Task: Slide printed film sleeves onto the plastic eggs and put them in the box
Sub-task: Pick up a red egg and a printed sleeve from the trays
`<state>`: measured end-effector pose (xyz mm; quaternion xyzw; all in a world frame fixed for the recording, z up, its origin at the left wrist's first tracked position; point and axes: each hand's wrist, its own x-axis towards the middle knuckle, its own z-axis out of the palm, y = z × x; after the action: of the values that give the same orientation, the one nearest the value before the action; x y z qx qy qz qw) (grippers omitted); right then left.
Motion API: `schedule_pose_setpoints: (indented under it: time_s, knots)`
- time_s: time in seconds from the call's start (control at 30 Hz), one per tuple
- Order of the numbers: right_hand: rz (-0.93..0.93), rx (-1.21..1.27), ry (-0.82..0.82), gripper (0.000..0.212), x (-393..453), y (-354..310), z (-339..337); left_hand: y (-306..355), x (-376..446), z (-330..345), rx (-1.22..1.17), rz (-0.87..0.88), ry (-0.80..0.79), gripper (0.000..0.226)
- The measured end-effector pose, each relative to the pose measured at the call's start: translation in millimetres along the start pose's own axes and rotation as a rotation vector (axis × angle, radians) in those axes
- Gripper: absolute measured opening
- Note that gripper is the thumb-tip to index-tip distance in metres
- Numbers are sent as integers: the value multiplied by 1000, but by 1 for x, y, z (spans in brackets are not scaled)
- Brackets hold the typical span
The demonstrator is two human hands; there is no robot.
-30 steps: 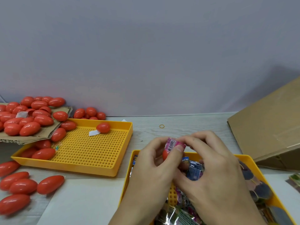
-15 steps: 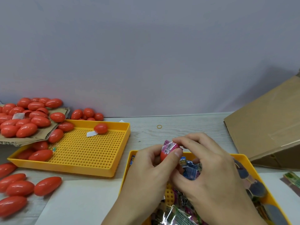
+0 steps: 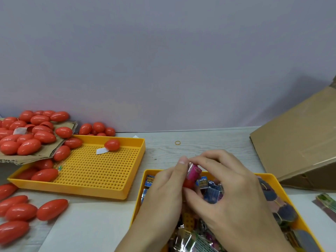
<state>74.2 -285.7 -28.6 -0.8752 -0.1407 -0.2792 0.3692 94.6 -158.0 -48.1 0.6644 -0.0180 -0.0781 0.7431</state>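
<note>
My left hand (image 3: 163, 188) and my right hand (image 3: 231, 190) are together above the near yellow tray (image 3: 272, 177). Between their fingertips they pinch a red plastic egg (image 3: 188, 183) with a pink printed film sleeve (image 3: 193, 172) partly over its upper end. Most of the egg is hidden by my fingers. The near tray holds a heap of loose printed sleeves (image 3: 209, 188). A brown cardboard box (image 3: 298, 144) stands at the right, its flap tilted up.
A second yellow perforated tray (image 3: 101, 168) at the left holds a few red eggs (image 3: 112, 144). Many more eggs lie on torn cardboard (image 3: 32, 155) behind it and on the table's left edge (image 3: 20, 211). A small rubber band (image 3: 177, 142) lies mid-table.
The pink sleeve has turned from lying across the egg to standing over its upper end. My left thumb has risen above it; both hands stay over the near tray.
</note>
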Motion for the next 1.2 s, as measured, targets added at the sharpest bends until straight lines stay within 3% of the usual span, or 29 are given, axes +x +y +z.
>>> schedule_pose_setpoints:
  time_s: [0.47,0.67,0.9,1.2]
  knots:
    - [3,-59,108,21,0,-3,2,6,-4,6,116,148,-46,59]
    - [-24,-27,68,20,0,-2,1,11,-6,11,179,310,29,35]
    - [-72,-61,61,23,-1,2,6,16,-7,12,207,238,44,56]
    - [-25,52,-27,31,-1,2,4,12,-7,10,153,219,28,48]
